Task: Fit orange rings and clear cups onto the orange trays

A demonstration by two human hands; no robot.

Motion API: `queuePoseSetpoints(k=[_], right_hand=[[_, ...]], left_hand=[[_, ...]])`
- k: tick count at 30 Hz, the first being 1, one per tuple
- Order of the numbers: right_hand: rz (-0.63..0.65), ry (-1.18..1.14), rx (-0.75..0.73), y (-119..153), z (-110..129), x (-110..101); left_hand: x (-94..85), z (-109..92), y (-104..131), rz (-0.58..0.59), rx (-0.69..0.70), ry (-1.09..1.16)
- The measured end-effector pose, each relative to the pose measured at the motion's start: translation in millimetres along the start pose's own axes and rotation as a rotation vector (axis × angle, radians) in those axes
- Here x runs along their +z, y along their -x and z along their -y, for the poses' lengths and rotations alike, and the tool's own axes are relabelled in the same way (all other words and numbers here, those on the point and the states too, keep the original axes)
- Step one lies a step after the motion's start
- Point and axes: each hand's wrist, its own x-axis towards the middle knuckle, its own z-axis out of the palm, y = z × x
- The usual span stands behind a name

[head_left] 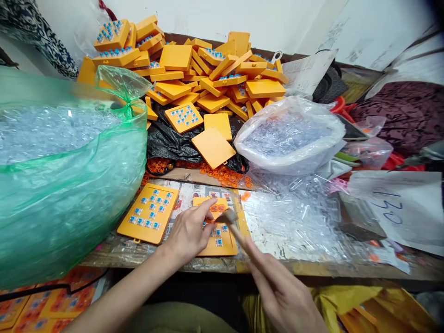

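Orange panel point(228, 244), one: lower centre of frame, beneath the left hand's point(187, 235) fingertips, up and left of the right hand point(286, 293). Left forearm from lower left; thumb and forefinger curled close, whether pinching anything cannot be told. Right hand wrapped round a hammer point(228, 216), its head over the panel. Panel lying flat, bearing blue-centred pieces point(218, 242) and translucent orange rings point(218, 208).

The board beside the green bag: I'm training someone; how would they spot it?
Find the big green bag. Right of it, on the bench, lies a yellow board with blue pieces. Unlike the board at the left hand, it shows no orange rings.
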Motion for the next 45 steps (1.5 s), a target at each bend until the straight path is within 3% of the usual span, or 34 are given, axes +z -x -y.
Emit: queuePoseSetpoints(k=[3,6,11,15,18,24,39,42,45], right_hand=[[0.091,-0.019,0.043,5,-7,-1],[0.073,-0.177,0.217,6,-15,5],[-0.179,-0.536,0.642,-11,-21,24],[-0.203,-0.739,0.746,-27,-20,31],[-0.197,-0.809,0.778,-31,-20,31],[-0.201,-0.854,0.805,-29,-20,31],[-0.208,-0.807,0.809,-32,-18,31],[-0.218,-0.787,0.789,-31,-20,33],[-0.241,-0.699,0.737,-23,-20,34]], left_hand=[[-2.7,-1,1,0.035,-0.042,-0.018],[-12.9,0,-8,0.086,-0.054,0.006],[-36.3,6,-68,-0.053,-0.061,-0.277],[-34.7,18,-115,0.000,-0.077,-0.355],[-28.8,25,-129,0.041,-0.080,-0.376],[-32.6,29,-131,0.104,-0.108,-0.353],[-27.8,32,-127,0.097,-0.077,-0.301],[-29.1,22,-111,0.077,-0.047,-0.303],[-33.1,8,-68,0.049,0.011,-0.277]])
